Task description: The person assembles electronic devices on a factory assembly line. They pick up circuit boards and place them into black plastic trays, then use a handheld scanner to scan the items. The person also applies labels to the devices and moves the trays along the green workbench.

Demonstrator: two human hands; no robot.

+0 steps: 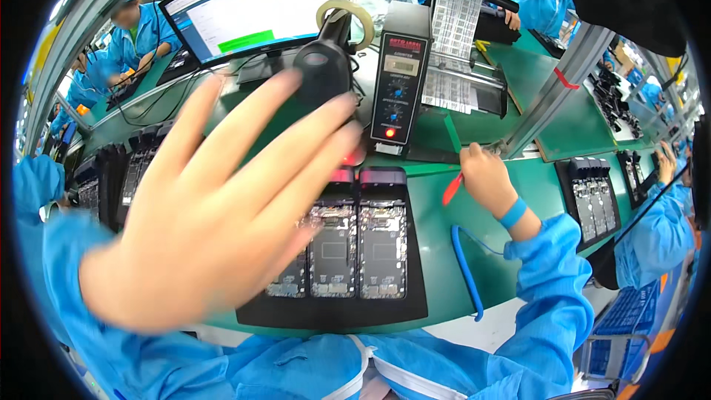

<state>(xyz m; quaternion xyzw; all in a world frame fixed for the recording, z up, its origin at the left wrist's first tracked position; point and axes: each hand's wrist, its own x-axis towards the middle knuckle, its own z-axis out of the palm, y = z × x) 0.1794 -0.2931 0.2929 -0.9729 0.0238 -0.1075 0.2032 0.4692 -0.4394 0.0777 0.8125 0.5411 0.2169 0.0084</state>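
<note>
My left hand (229,207) is raised close to the camera, its fingers stretched out and apart, with nothing seen in it. It hides part of a black tray (259,315) that holds opened smartphones (382,252) with their boards showing. Beyond the fingertips stands a black handheld scanner (324,70), and red light falls on the phones' top ends. To the right, beside the label dispenser, my right hand (485,176) is closed around a slim red tool (452,189) that points down and left. Its exact kind is unclear. A blue band (513,213) circles my right wrist.
A label dispenser (401,78) feeds a label strip (453,22) behind the phones. A tape roll (363,22) hangs at the scanner, near a monitor (255,7). A blue cord (468,274) lies on the green bench. Another phone tray (589,200) stands right. Co-workers sit around.
</note>
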